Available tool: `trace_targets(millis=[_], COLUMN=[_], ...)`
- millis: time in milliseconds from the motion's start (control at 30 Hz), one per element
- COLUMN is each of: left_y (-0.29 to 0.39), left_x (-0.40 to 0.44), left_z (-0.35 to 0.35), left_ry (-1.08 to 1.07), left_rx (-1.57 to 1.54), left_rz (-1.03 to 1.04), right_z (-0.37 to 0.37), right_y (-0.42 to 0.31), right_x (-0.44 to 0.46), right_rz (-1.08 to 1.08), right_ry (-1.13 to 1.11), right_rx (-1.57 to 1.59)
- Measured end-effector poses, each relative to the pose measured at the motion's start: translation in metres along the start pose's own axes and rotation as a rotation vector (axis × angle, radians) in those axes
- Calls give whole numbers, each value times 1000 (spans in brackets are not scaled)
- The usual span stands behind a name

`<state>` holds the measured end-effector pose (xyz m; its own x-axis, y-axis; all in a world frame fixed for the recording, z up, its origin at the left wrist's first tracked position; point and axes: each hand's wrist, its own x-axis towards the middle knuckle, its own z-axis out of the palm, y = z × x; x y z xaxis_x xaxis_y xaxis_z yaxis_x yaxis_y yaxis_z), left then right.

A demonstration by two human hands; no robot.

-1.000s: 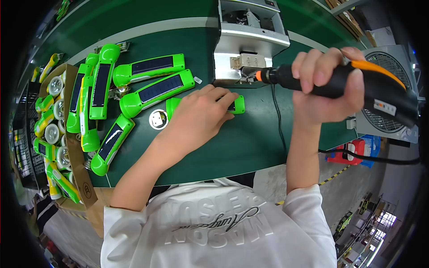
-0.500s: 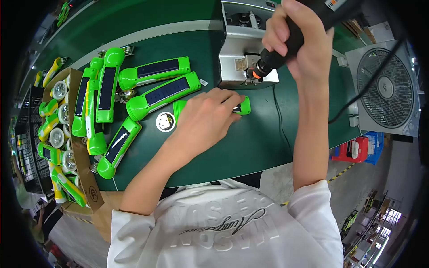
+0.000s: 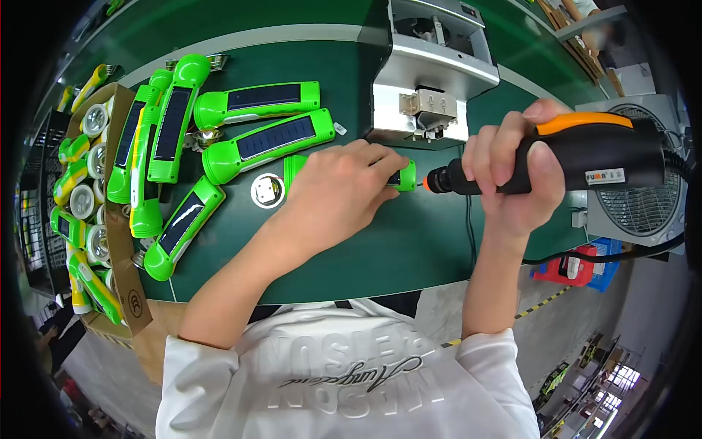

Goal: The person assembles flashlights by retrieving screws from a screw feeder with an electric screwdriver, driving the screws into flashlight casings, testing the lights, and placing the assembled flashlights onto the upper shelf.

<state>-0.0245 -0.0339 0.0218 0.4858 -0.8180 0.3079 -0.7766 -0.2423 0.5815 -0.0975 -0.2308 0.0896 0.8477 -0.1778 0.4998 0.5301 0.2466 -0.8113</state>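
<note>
My left hand (image 3: 340, 186) is wrapped over a green flashlight (image 3: 409, 178), pressing it down on the green table; most of its body is hidden under my fingers. In my right hand (image 3: 521, 172) is a black electric screwdriver (image 3: 621, 150) with an orange lever, gripped level and pointing left. Its orange-ringed tip is right by the end of the held flashlight; whether they touch, I cannot tell. A round white disc (image 3: 268, 190) lies beside my left wrist. Several more green flashlights with dark solar panels lie to the left, including one (image 3: 267, 139) just behind my hand.
A metal screw feeder (image 3: 387, 110) stands behind the held flashlight. At far left, a cardboard box (image 3: 135, 271) holds several flashlights and round lamp heads. A grey fan (image 3: 629, 212) is on the right, with the screwdriver's cable (image 3: 607, 257) running in front of it.
My right hand has brought the screwdriver from the feeder's front down and right, turning it level, its tip now by the flashlight's end. My left hand keeps its hold on the flashlight.
</note>
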Motion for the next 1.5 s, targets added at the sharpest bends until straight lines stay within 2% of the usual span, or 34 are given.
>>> trace_targets(millis=[367, 467, 900, 1100, 1200, 1300, 1400, 1500], left_y=[4, 4, 3, 4, 5, 8, 11, 6], left_x=[2, 3, 3, 4, 6, 12, 9, -3], left_z=[-4, -5, -6, -6, -6, 5, 1, -30], left_ry=[-31, -30, -14, -36, -48, -67, -33, 11], left_rx=[2, -7, -51, -51, -52, 56, 195, 200], left_rz=[-28, -22, -11, -4, 28, 89, 160, 221], right_z=[1, 4, 7, 0, 5, 7, 7, 7], right_y=[19, 20, 23, 14, -11, -12, -2, 3], right_x=[-14, -23, -32, -26, -6, 14, 24, 26], right_rz=[-46, -23, -24, -167, -248, -329, -362, -334], right_ry=[84, 52, 38, 2, 135, 116, 92, 114], right_rx=[-38, -178, -99, -102, -58, -56, -159, -206])
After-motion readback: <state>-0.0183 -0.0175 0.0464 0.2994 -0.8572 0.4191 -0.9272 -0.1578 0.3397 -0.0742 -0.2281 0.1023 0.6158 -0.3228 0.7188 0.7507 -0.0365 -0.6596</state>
